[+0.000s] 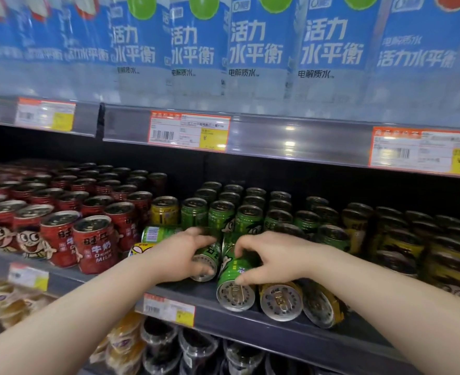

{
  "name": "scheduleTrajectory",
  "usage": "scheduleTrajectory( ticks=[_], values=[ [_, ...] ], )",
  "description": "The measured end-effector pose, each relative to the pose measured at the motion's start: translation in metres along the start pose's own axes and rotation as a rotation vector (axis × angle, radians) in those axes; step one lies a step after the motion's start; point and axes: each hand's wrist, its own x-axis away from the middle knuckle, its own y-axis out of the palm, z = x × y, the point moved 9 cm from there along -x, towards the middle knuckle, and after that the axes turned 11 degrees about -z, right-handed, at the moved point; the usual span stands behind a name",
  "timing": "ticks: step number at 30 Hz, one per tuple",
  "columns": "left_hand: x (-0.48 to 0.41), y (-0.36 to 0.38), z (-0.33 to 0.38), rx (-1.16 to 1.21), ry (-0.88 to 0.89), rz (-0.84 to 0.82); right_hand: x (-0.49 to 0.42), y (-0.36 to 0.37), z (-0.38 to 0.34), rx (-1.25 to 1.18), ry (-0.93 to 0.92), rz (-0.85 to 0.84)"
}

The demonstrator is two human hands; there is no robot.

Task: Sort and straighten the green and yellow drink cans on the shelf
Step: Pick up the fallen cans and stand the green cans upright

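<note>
Green cans, one clasped in left hand, one in right hand; fallen yellow cans alongside

**Can positions on the shelf, referenced to the reference can at its front edge**

The reference can lies on its side, end toward the front lip, with the right hand on top of it. Just left of it, a second can lies under the left hand. To its right a third can and a fourth can lie side by side. Behind it stand rows of upright cans. Well to its left stand the milk cans.
</note>
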Motion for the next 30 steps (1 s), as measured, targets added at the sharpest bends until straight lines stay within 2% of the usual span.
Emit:
scheduleTrajectory(
  ticks=[2, 4, 6, 10, 13, 17, 20, 24, 27, 30],
  values=[
    [0.001, 0.0, 0.001, -0.054, -0.002, 0.02, 0.002, -0.006, 0.001, -0.019, -0.011, 0.039],
    [0.002, -0.001, 0.003, -0.116, -0.005, 0.047, 0.005, -0.002, 0.0, -0.02, 0.011, -0.003],
    [0.003, -0.002, 0.005, -0.19, -0.012, 0.068, 0.005, 0.005, -0.006, 0.073, 0.037, -0.018],
    [0.003, -0.001, 0.0, -0.201, 0.001, 0.083, 0.003, 0.004, -0.022, 0.187, 0.011, 0.112],
    [0.002, -0.003, -0.008, -0.133, 0.04, 0.099, 0.001, -0.001, -0.02, 0.122, 0.017, 0.086],
    [0.002, -0.005, -0.011, -0.105, 0.091, 0.121, -0.007, -0.008, 0.004, -0.172, 0.095, 0.067],
    [0.002, -0.006, -0.011, -0.094, 0.113, 0.127, -0.013, -0.003, 0.014, -0.258, 0.168, 0.051],
    [0.0, -0.006, -0.011, -0.104, 0.129, 0.127, -0.01, -0.012, 0.011, -0.252, 0.184, 0.179],
    [0.001, -0.007, -0.008, -0.148, 0.148, 0.132, -0.008, -0.002, -0.01, -0.127, 0.112, 0.071],
    [0.003, -0.019, -0.006, -0.104, 0.182, 0.13, -0.005, 0.006, -0.014, -0.084, 0.134, -0.003]
  ],
)
